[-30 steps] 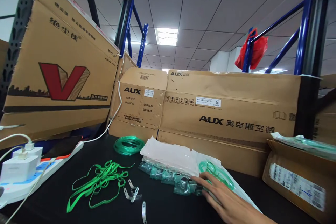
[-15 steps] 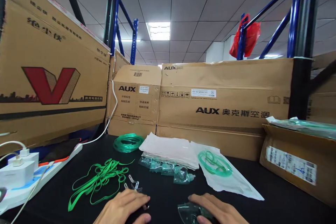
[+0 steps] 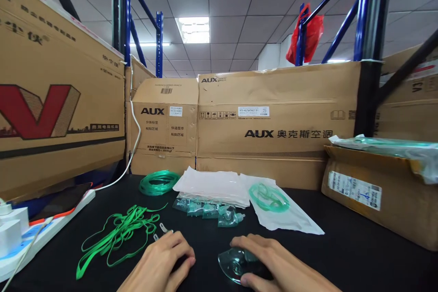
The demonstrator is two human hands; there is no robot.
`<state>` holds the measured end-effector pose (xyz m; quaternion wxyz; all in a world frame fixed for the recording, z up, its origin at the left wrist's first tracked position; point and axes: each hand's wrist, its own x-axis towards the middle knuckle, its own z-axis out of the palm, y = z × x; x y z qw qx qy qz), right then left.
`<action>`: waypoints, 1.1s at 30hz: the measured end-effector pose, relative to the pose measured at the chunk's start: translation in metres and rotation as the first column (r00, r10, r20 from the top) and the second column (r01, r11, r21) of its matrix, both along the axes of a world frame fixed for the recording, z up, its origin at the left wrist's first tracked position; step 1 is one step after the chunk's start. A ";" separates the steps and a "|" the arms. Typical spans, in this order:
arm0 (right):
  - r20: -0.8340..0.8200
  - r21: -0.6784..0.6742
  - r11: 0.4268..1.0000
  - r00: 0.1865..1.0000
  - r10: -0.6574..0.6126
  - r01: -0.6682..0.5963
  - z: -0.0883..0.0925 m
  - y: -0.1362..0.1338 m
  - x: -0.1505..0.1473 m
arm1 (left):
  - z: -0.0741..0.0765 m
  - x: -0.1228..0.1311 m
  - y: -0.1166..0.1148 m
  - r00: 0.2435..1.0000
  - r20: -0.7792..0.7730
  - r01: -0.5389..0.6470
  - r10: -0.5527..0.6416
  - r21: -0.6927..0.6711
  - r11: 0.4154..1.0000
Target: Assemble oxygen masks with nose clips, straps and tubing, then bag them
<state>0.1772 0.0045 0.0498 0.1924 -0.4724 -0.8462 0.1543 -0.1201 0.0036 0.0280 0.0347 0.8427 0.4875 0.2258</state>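
Since the frame a second ago, the clear green mask [image 3: 231,262] has come away from the row of clear pieces [image 3: 210,211] toward the person, and the left hand [image 3: 167,260] has entered the view. The mask now lies low in the middle of the black tabletop [image 3: 205,246], between the hands. The right hand [image 3: 270,258] grasps it, fingers over the top, thumb at the near edge. The left fingers curl inward beside the metal strips [image 3: 163,227]; whether they hold anything, one cannot tell. The step in hand looks like positioning the mask; the next move seems to call for a steady right grip. Farther out lie the green strap [image 3: 130,228] and the tubing coil [image 3: 159,183].
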 end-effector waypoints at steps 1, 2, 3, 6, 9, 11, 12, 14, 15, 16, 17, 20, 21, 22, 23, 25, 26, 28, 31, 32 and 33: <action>0.001 -0.004 1.000 1.000 -0.006 0.006 0.002 -0.001 0.000 | 0.003 0.002 0.000 1.000 0.011 -0.006 0.006 -0.016 1.000; 0.000 -0.009 1.000 1.000 -0.017 0.017 0.003 -0.001 0.000 | 0.006 0.004 0.001 0.999 0.028 -0.013 0.014 -0.024 1.000; -0.001 -0.013 1.000 1.000 -0.027 0.027 0.003 -0.002 0.001 | 0.011 0.007 0.002 0.998 0.051 -0.021 0.022 -0.022 1.000; -0.020 -0.019 0.999 0.999 -0.031 0.030 0.003 -0.002 0.003 | 0.034 0.019 0.007 0.989 0.147 0.002 -0.002 -0.002 1.000; -0.020 -0.014 1.000 0.999 -0.024 0.024 0.003 -0.002 0.005 | 0.066 0.038 0.011 0.952 0.283 0.115 -0.119 0.028 0.993; 0.009 -0.021 0.999 1.000 -0.025 0.025 0.005 -0.003 0.004 | 0.082 0.050 0.013 0.925 0.345 0.150 -0.156 0.045 0.988; 0.023 -0.025 0.999 0.999 -0.025 0.025 0.007 -0.004 0.003 | 0.087 0.055 0.014 0.915 0.368 0.158 -0.164 0.046 0.986; 0.043 -0.034 0.999 0.999 -0.027 0.029 0.012 -0.006 -0.001 | 0.090 0.061 0.016 0.894 0.414 0.170 -0.170 0.036 0.985; 0.045 -0.041 0.999 0.999 -0.031 0.033 0.015 -0.008 -0.003 | 0.089 0.062 0.018 0.880 0.442 0.180 -0.174 0.027 0.983; 0.039 -0.049 0.998 0.998 -0.039 0.041 0.018 -0.009 -0.005 | 0.086 0.062 0.020 0.863 0.474 0.195 -0.177 0.013 0.981; 0.024 -0.058 0.997 0.998 -0.051 0.053 0.021 -0.010 -0.006 | 0.083 0.062 0.022 0.842 0.508 0.215 -0.182 -0.006 0.977; -0.057 -0.057 0.993 0.993 -0.107 0.104 0.028 -0.008 -0.008 | 0.076 0.058 0.028 0.775 0.606 0.307 -0.179 -0.114 0.945; -0.088 -0.045 0.991 0.988 -0.127 0.124 0.029 -0.006 -0.007 | 0.076 0.057 0.029 0.755 0.633 0.340 -0.172 -0.153 0.928; -0.112 -0.028 0.990 0.984 -0.140 0.137 0.030 -0.004 -0.006 | 0.076 0.056 0.029 0.736 0.657 0.372 -0.166 -0.187 0.909; -0.131 -0.014 0.990 0.981 -0.142 0.141 0.031 -0.002 -0.005 | 0.077 0.055 0.028 0.720 0.675 0.398 -0.158 -0.216 0.892; -0.164 0.007 0.992 0.979 -0.124 0.127 0.033 -0.001 -0.003 | 0.079 0.053 0.026 0.709 0.691 0.427 -0.142 -0.260 0.866; -0.179 0.012 0.994 0.978 -0.108 0.112 0.034 -0.001 -0.003 | 0.080 0.053 0.024 0.712 0.689 0.429 -0.134 -0.277 0.860; -0.205 0.007 0.996 0.975 -0.087 0.091 0.038 -0.004 -0.004 | 0.082 0.052 0.023 0.725 0.679 0.418 -0.119 -0.295 0.859; -0.221 -0.010 0.998 0.973 -0.063 0.062 0.043 -0.010 -0.008 | 0.082 0.051 0.024 0.708 0.696 0.443 -0.119 -0.306 0.843; -0.227 -0.014 0.998 0.972 -0.056 0.054 0.044 -0.011 -0.009 | 0.082 0.051 0.024 0.699 0.705 0.461 -0.122 -0.314 0.830; -0.234 -0.015 0.999 0.971 -0.051 0.049 0.045 -0.012 -0.010 | 0.082 0.051 0.025 0.694 0.709 0.476 -0.124 -0.322 0.819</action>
